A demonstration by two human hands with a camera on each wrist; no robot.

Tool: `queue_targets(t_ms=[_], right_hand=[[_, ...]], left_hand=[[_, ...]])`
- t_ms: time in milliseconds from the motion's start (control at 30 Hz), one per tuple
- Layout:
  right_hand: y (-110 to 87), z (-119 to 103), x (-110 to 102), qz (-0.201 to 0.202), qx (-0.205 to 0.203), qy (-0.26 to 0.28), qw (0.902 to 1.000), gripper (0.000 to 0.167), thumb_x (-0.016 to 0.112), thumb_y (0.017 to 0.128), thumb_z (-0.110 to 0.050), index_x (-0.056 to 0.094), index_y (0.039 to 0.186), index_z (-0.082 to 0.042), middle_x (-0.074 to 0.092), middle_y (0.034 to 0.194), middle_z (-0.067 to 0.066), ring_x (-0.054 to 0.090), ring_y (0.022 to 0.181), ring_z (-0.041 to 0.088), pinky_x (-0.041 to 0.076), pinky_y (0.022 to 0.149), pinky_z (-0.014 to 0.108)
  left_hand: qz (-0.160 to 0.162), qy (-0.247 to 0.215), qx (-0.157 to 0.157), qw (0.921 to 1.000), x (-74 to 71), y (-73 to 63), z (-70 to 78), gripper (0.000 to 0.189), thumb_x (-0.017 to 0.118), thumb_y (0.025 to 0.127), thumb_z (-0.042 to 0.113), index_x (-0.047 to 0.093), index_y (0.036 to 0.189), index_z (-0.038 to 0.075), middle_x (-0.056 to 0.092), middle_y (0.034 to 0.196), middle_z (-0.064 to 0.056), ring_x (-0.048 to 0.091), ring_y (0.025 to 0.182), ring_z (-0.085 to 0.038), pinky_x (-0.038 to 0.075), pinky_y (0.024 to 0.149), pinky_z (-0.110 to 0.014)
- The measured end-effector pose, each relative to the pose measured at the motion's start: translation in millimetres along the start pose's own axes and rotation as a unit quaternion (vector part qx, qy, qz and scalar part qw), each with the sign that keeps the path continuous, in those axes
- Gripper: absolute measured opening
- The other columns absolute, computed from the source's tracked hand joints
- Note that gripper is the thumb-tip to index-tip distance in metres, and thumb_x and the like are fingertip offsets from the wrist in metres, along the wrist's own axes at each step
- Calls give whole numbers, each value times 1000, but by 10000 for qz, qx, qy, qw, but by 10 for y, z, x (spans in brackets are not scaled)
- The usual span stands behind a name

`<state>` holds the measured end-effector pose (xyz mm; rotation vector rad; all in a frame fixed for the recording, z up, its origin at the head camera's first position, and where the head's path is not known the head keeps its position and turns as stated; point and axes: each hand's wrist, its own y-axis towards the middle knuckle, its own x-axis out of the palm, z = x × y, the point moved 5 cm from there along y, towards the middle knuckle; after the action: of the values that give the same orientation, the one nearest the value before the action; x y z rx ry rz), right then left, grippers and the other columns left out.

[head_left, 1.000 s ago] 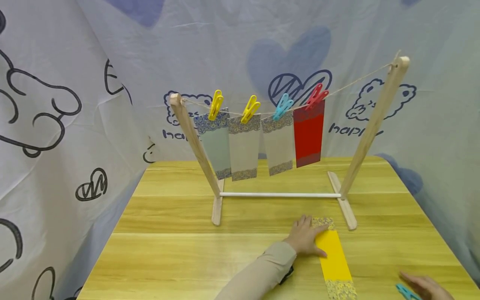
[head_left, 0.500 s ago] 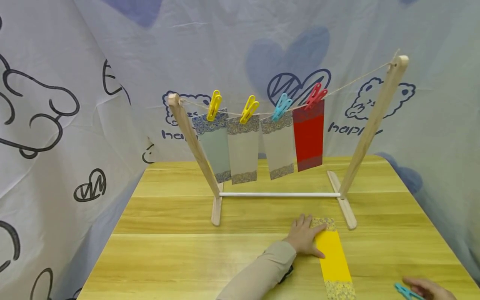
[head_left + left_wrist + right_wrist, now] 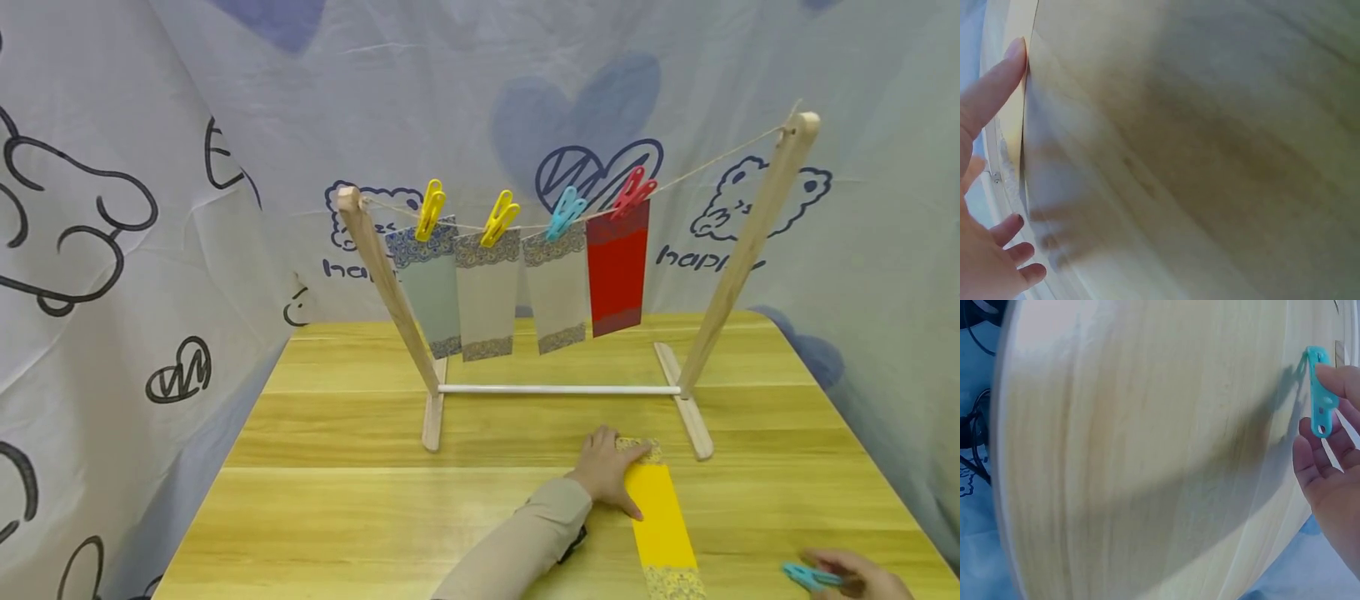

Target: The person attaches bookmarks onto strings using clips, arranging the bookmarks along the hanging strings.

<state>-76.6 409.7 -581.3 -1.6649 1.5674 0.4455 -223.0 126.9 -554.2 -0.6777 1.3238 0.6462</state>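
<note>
A yellow card with patterned ends lies on the table in the head view. My left hand, fingers spread, touches its far left edge; in the left wrist view the thumb lies straight along the card's edge. Near the table's right front, my right hand holds a light blue clothespin. The right wrist view shows this clothespin pinched between thumb and fingers, above the table. The right hand is partly cut off by the head view's lower edge.
Behind the hands stands a wooden rack with a string and a white bottom bar. Several cards hang from it by clothespins, including a red card under a red clothespin. A printed cloth hangs behind the table.
The yellow card has shifted slightly left under my left hand. My right hand has moved a little left with the clothespin, which has turned. The hanging cards sway slightly.
</note>
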Motion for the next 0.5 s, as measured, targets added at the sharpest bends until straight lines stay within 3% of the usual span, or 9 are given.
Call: queue_targets(t_ms=[200, 333, 433, 500], right_hand=[[-14, -39, -52, 307, 204, 675, 9970, 46, 70, 76, -22, 57, 111, 5, 60, 92, 14, 57, 66, 10, 50, 57, 27], [-4, -52, -78, 392, 301, 1127, 9924, 57, 70, 76, -20, 49, 116, 15, 60, 92, 14, 56, 64, 11, 49, 56, 27], [-1, -67, -93, 456, 406, 1537, 9862, 59, 69, 76, -15, 44, 116, 20, 61, 87, 9, 52, 61, 13, 47, 54, 27], [2, -64, -104, 525, 542, 1733, 9820, 58, 70, 76, -16, 46, 115, 19, 62, 84, 5, 53, 61, 13, 47, 54, 27]], left_hand=[[521, -139, -56, 9985, -80, -37, 8, 105, 77, 48, 58, 29, 138, 37, 36, 125, -7, 33, 115, -16, 27, 98, -41], [862, -331, -36, 9957, -126, -30, 20, 100, 79, 52, 50, 31, 138, 33, 39, 120, -5, 36, 108, -14, 29, 93, -30], [1092, -902, -161, 9898, -176, -26, 14, 88, 81, 59, 38, 37, 136, 30, 42, 110, -1, 38, 97, -9, 32, 84, -21], [1293, -1479, -296, 9801, -219, -27, 2, 79, 80, 64, 28, 42, 133, 27, 43, 105, 2, 40, 91, -7, 34, 78, -16]])
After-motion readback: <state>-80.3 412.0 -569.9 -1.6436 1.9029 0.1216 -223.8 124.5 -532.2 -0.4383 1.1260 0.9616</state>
